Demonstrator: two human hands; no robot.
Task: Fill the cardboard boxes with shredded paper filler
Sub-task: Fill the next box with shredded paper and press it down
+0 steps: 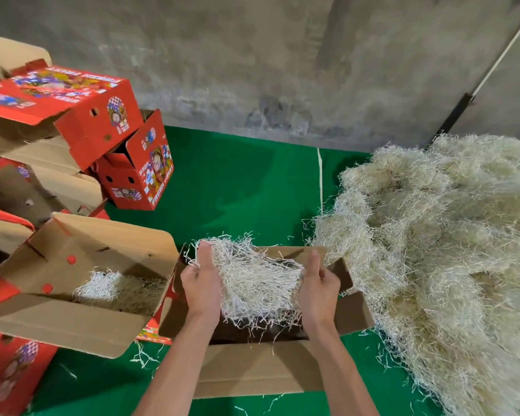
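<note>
Hands first, from your head camera: your left hand and right hand hold one wad of shredded paper filler between them, directly above the open cardboard box that serves as the landmark for everything else. Your left fingers are curled closed into the wad's left edge with the thumb pointing up along it; your right fingers are closed on its right edge, thumb also raised. Loose strands hang from the wad down into the box's dark interior, and its top fluffs above the box's far wall.

That box sits on the green mat, its flaps folded outward, the near flap lying toward you between your forearms.

Right of the box, touching its right flap, a large heap of the same pale filler spreads across the mat and reaches back to the concrete wall.

Just left of the box, touching its left flap, a second open carton stands with brown flaps spread; a bed of filler already lies in its bottom.

Farther left and behind that carton, red printed fruit boxes are piled unevenly, one smaller red box tipped at an angle on the mat near the wall.

A few stray strands lie on the mat at the box's near left corner.
</note>
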